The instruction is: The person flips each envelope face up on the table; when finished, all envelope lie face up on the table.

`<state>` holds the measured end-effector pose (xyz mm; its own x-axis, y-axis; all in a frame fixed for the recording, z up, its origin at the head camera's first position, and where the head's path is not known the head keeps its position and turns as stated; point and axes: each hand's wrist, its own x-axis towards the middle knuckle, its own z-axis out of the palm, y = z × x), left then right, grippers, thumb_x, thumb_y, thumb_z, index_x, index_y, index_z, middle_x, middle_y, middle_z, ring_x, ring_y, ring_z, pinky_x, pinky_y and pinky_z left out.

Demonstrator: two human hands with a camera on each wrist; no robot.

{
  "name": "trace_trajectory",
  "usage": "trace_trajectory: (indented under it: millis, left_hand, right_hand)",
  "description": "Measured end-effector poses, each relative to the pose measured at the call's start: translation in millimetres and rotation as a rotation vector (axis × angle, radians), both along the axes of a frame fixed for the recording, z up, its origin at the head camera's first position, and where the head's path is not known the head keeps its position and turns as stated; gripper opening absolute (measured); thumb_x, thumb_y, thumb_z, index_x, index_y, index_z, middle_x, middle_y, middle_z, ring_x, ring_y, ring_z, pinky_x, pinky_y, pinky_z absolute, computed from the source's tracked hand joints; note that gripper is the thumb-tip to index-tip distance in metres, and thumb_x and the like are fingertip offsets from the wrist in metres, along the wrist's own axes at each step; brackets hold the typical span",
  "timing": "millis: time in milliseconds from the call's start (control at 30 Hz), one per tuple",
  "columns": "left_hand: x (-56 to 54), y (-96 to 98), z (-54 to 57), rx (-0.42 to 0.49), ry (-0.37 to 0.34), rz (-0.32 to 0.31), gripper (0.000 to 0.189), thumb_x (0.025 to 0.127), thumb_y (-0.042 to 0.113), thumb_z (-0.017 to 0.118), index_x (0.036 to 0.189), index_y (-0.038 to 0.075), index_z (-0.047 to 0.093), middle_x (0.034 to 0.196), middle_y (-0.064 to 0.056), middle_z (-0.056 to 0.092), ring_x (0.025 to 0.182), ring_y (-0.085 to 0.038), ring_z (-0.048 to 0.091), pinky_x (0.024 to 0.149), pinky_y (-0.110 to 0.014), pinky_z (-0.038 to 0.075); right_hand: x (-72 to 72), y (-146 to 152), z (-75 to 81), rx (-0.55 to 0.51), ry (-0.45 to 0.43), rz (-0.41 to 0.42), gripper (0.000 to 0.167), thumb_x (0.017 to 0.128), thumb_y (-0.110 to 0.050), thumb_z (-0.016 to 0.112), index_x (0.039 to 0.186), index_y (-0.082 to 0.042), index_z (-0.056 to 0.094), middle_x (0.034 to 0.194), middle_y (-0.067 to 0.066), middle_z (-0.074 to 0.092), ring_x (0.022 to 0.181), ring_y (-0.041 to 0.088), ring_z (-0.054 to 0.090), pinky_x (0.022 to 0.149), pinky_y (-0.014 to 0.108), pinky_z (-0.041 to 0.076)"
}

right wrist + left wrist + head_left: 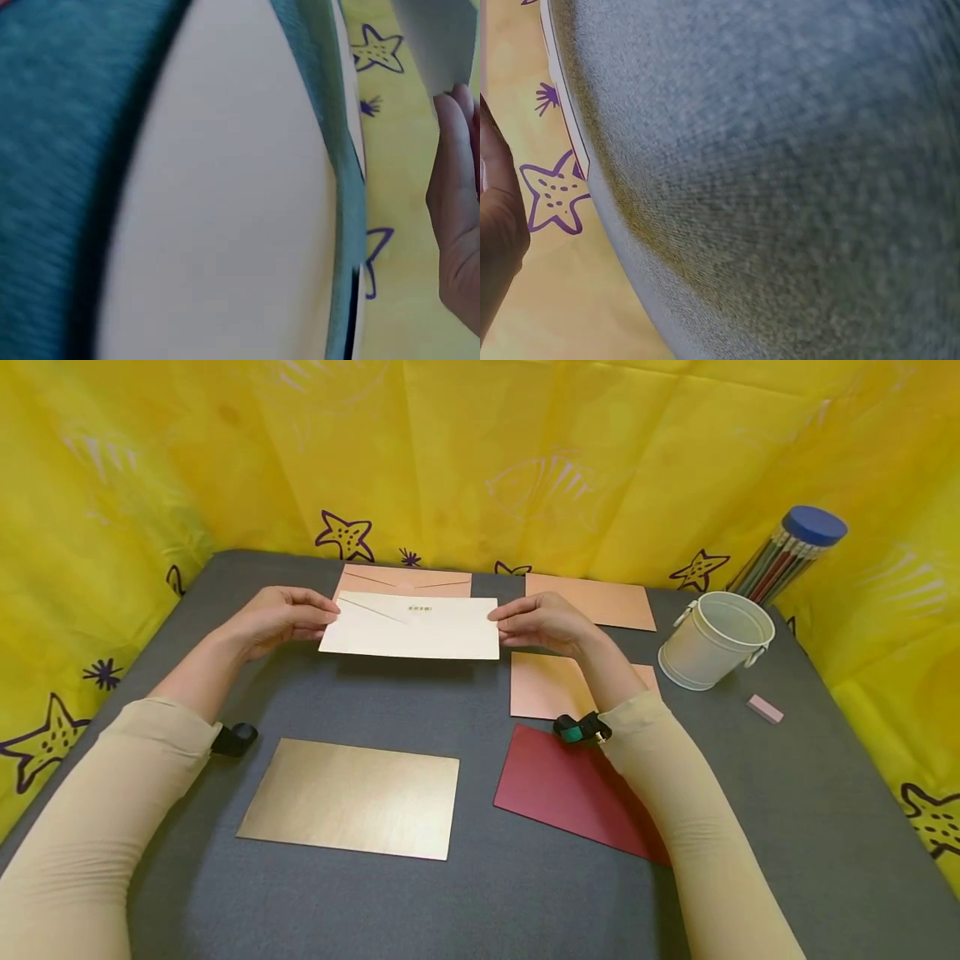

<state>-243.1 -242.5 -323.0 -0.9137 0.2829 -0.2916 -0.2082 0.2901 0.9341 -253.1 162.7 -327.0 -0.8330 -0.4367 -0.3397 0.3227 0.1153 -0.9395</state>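
Note:
A white envelope [427, 637] with small print and a slanting line is held up above the far half of the table. My left hand [279, 620] pinches its left edge, and my right hand [546, 623] pinches its right edge. Behind it lies a peach envelope [408, 578] with its flap side up, partly covered by the white one. In the right wrist view, the white envelope [442, 45] rises from the fingers of the right hand [459, 210]. Only the side of the left hand [499, 217] shows in the left wrist view.
A gold envelope [352, 797] lies at the front. A red envelope [562, 793] and a peach one [543, 685] lie beneath my right arm, another peach one [592, 600] behind. At right are a white bucket [701, 647], a pencil tub [787, 552] and a pink eraser [765, 708].

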Motion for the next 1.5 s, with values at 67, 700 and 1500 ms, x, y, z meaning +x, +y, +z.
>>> trace_trajectory:
  millis: [67,700,1500]
  left_hand:
    - [-0.6,-0.5,-2.3,-0.033,0.003,-0.005,0.006,0.095,0.015,0.066,0.094,0.020,0.068,0.089,0.012,0.066,0.079,-0.002,0.065,0.076,-0.018,0.059]
    - [-2.7,-13.5,-7.5,-0.283,-0.048,-0.111,0.056,0.095,0.017,0.065,0.136,-0.013,0.042,0.087,0.009,0.065,0.073,-0.001,0.066,0.073,-0.018,0.059]
    - [-6.3,-22.4,-18.4,-0.368,-0.059,-0.130,0.049,0.093,0.012,0.067,0.129,-0.014,0.045,0.087,0.003,0.065,0.073,-0.005,0.068,0.070,-0.023,0.061]
  right_hand:
    - [1.9,-2.3,-2.1,0.036,0.012,-0.011,0.022,0.093,0.002,0.062,0.115,0.002,0.068,0.088,0.002,0.072,0.077,0.013,0.071,0.074,0.027,0.062]
    - [19.3,-34.1,-8.8,0.225,0.040,-0.004,0.043,0.096,-0.006,0.060,0.137,0.002,0.049,0.109,0.017,0.067,0.086,0.018,0.072,0.082,0.032,0.062]
    - [26.6,-45.5,-10.1,0.255,0.012,0.149,0.048,0.100,-0.011,0.055,0.143,0.007,0.041,0.128,0.021,0.055,0.118,0.033,0.066,0.097,0.037,0.057]
